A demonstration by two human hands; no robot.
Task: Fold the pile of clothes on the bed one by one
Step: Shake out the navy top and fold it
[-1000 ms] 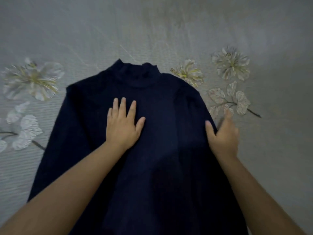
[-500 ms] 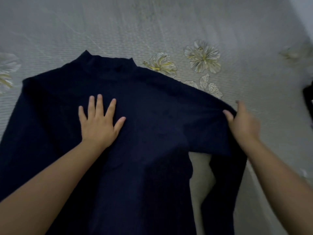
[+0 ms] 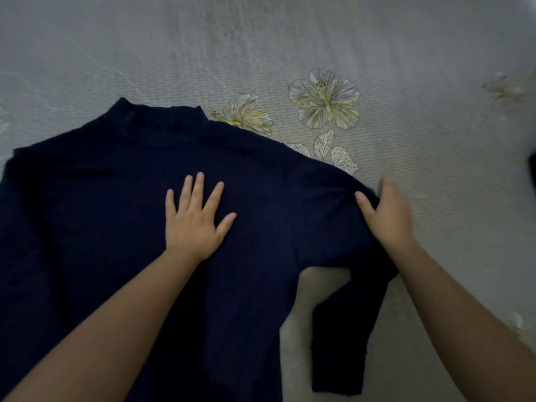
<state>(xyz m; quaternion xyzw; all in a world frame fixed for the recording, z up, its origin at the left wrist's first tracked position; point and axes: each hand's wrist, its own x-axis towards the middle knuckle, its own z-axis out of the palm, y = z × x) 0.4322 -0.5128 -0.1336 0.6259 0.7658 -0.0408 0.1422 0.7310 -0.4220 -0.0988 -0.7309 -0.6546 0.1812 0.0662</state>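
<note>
A dark navy high-neck sweater (image 3: 116, 198) lies flat on the bed, collar (image 3: 156, 117) away from me. My left hand (image 3: 194, 224) rests flat on its chest with the fingers spread, holding nothing. My right hand (image 3: 388, 216) is at the bend of the right sleeve (image 3: 342, 329), thumb on top of the fabric and fingers over its outer edge, gripping it. From that bend the sleeve runs back toward me, and a patch of sheet shows between it and the body. The left sleeve runs out of view at the left.
The bed is covered by a pale grey sheet (image 3: 290, 39) printed with flowers (image 3: 324, 100). A dark object (image 3: 532, 169) shows at the right edge of the view.
My right hand took hold of the right sleeve and drew it out to the right, away from the body. My left hand stayed pressed on the chest. The view shifted right.
</note>
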